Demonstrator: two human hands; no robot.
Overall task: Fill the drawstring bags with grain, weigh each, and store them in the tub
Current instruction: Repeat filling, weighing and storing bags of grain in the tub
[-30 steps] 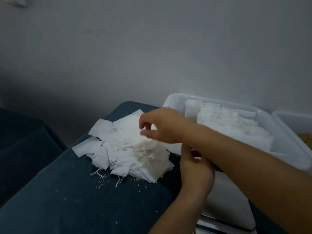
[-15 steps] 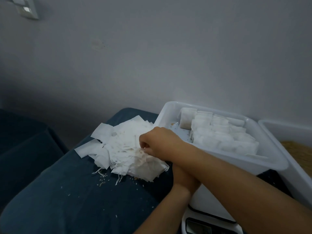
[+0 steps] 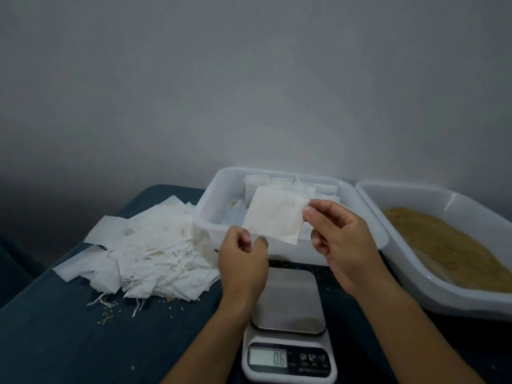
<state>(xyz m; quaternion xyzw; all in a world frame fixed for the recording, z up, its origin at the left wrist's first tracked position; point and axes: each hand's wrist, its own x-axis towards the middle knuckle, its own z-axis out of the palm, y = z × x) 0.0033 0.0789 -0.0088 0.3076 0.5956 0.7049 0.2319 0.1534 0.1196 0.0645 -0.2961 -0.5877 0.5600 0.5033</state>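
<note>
looking down through the head camera, you are holding one flat white drawstring bag (image 3: 273,214) up at the middle of the frame, in front of the white tub (image 3: 363,214). your left hand (image 3: 243,261) is pinching the bag's lower left corner between thumb and curled fingers, and your right hand (image 3: 340,239) is pinching its right edge between thumb and fingertips, the other fingers loosely bent. the bag is hanging slack and looking empty.

the tub is sitting just above centre, with filled bags (image 3: 302,189) packed in rows toward its back; a bare patch of its floor is showing at the left. a second tub of grain (image 3: 448,245) is lying at the right edge of the frame, touching or just beside the first one; you cannot tell which.

a loose pile of empty bags (image 3: 149,248) is spreading over the dark blue cloth (image 3: 69,342) at centre left, its strings trailing at the lower edge, with stray grains (image 3: 106,314) scattered below it.

the kitchen scale (image 3: 288,328) is sitting at lower centre between your forearms, its steel platform bare and its display reading 0.6.
</note>
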